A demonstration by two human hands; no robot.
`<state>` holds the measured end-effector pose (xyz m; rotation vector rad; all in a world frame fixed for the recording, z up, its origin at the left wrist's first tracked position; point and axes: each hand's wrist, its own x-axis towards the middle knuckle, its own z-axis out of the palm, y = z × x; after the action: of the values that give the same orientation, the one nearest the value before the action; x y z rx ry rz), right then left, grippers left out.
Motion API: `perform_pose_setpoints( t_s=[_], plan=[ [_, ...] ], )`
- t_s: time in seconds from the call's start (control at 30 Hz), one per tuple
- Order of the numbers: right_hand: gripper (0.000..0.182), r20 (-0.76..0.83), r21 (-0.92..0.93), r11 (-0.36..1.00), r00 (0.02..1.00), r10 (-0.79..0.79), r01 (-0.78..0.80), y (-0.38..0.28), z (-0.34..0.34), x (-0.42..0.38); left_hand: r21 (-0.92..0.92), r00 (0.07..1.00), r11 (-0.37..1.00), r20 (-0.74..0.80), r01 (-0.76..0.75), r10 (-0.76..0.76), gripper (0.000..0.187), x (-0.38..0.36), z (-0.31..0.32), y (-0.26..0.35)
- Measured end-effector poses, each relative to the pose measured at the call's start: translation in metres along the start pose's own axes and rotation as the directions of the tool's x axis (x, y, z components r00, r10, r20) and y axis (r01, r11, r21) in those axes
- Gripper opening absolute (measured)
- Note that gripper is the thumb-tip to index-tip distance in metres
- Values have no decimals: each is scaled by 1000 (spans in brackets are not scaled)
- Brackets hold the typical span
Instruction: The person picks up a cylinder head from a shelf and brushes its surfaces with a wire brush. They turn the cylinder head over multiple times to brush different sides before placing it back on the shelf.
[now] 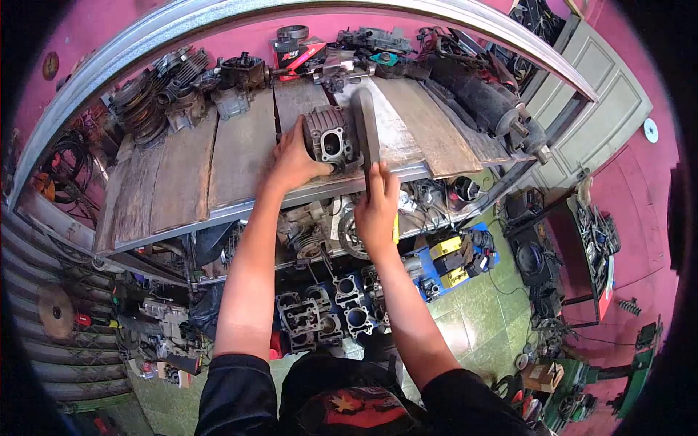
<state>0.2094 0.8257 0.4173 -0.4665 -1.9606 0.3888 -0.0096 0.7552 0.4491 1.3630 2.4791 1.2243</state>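
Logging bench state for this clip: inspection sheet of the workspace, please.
Surface: worn wooden plank bench with a metal front edge, bare in the middle.
Job's things: finned engine cylinder at the front edge; long flat file lying alongside its right face.
Clutter: engine parts piled along the back; more cylinder blocks on the floor below.
Grips: left hand holds the cylinder's left side; right hand is closed on the file's near end.
Cables: loose wires by the bench's left end.
Surroundings: pink walls, a panelled door, green tiled floor, a side rack of tools.
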Motion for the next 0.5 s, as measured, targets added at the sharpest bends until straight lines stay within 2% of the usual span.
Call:
perform_pose_setpoints(
  t_s=[0.07, 0.17, 0.23, 0.4, 0.47, 0.5],
  plan=[
    [74, 23, -26, 999, 999, 29, -28, 15, 1, -49, -5, 1000, 1000, -4, -6, 6, 142, 1, 1, -2],
    [73, -34, -48, 998, 999, 26, -28, 10, 3, -97, -10, 1000, 1000, -10, 1, -1, 141, -1, 1, -2],
    [73, -23, -29, 990, 990, 136, -137, 2, 0, -105, -8, 1000, 1000, -9, 11, -11, 141, -1, 2, -1],
    [71, -26, -83, 992, 995, 94, -96, -6, -2, -35, 15, 1000, 999, -2, 31, -31, 143, -3, -2, 8],
    [70, 6, -65, 998, 1000, -3, 4, -12, -4, 7, 19, 999, 999, -4, 33, -33, 143, -2, -2, 8],
    [70, 6, -65, 998, 1000, -2, 2, -11, -2, 24, 23, 999, 999, 0, 36, -36, 143, -3, -1, 8]
  ],
)
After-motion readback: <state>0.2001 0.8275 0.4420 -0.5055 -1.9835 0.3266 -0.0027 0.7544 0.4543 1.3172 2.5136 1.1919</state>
